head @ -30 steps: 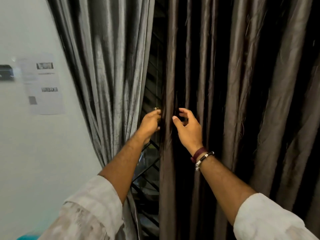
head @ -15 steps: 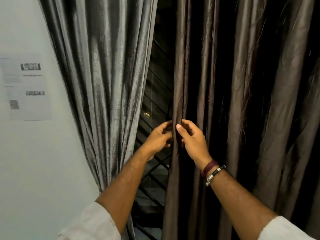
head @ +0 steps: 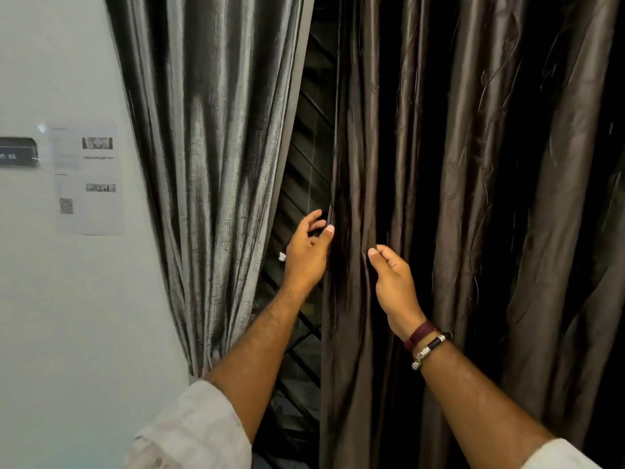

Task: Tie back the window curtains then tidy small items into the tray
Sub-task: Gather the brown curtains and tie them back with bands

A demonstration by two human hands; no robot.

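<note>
right hand pinches fold of dark curtain near its left edge; left hand fingers loosely spread at same edge, holding nothing. grey curtain hangs by wall, window grille between. step: gathering dark curtain (tie-back not visible). next: bunch folds rightward, then bind.

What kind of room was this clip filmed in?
Probably a home or rented room, at a window: long curtains, a barred window grille behind them, and a printed notice taped to the white wall.
</note>
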